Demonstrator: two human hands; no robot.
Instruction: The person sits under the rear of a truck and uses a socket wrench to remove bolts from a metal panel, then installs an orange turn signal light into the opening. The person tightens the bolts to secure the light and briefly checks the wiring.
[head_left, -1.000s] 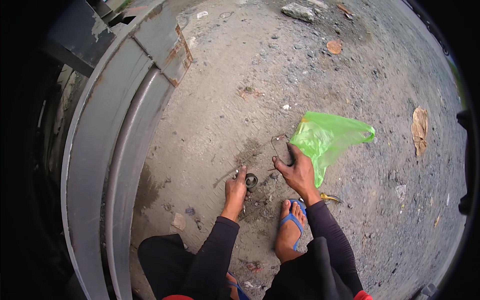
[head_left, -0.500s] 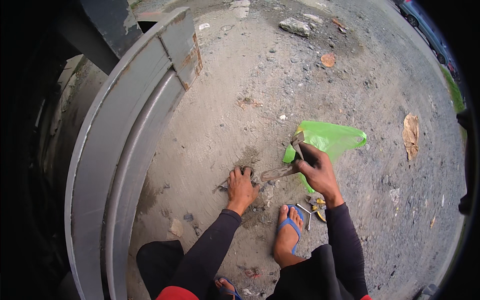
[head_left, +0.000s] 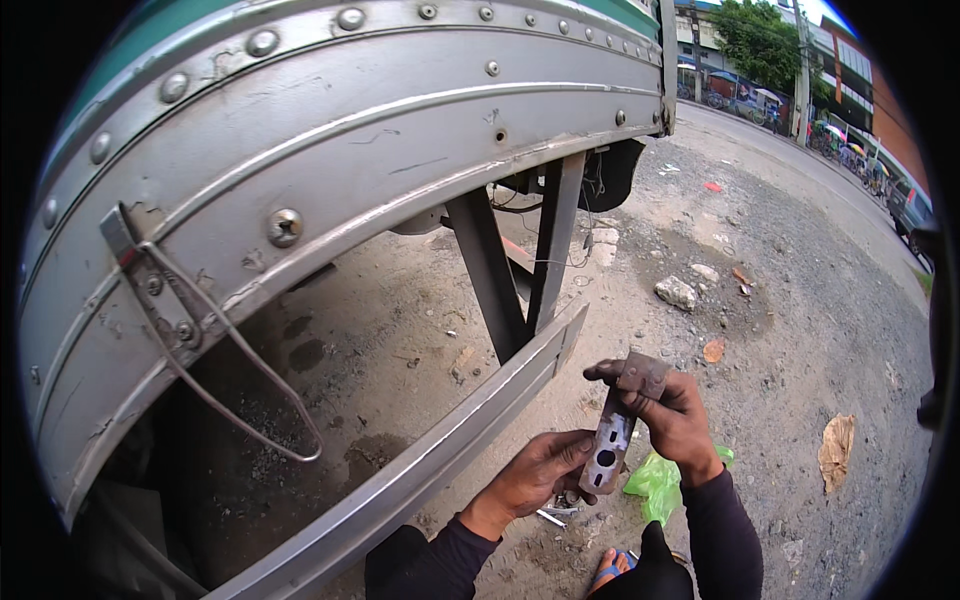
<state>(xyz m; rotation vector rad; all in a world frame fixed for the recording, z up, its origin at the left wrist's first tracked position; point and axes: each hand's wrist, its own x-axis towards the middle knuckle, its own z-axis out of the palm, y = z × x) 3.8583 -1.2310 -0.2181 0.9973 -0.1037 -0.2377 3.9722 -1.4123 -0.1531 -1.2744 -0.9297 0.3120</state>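
Both hands pinch one flat metal bracket (head_left: pixel 617 430), lifted clear of the ground; right hand (head_left: pixel 672 410) grips its bent upper end, left hand (head_left: pixel 540 475) its holed lower end; a second ago both hands were down at the dirt by the green plastic bag (head_left: pixel 660 480), so the piece is now picked up and held for a look; just ahead runs the grey riveted truck body (head_left: pixel 300 170) and its lower side rail (head_left: pixel 450 450); stones and litter on the gravel ground (head_left: pixel 800 330).
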